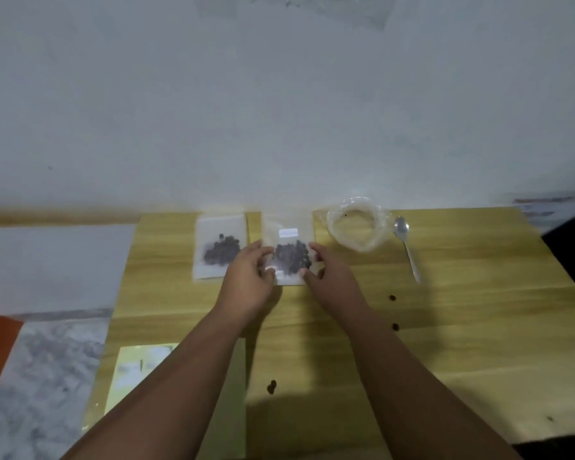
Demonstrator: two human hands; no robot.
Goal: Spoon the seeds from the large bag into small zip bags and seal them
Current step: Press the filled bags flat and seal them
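A small clear zip bag (291, 227) with dark seeds and a white label lies at the far middle of the wooden table (462, 327). My left hand (249, 277) pinches its left edge and my right hand (329, 277) pinches its right lower edge. To its left lies a second small zip bag (221, 250) holding dark seeds, untouched. To the right sits the large clear bag (357, 224), rolled open and nearly empty. A metal spoon (407, 247) lies beside it, bowl toward the wall.
A few loose seeds (392, 297) lie on the table right of my right arm, another seed (272, 386) between my forearms. A stack of flat empty bags (136, 366) sits at the near left. The wall stands just behind the table.
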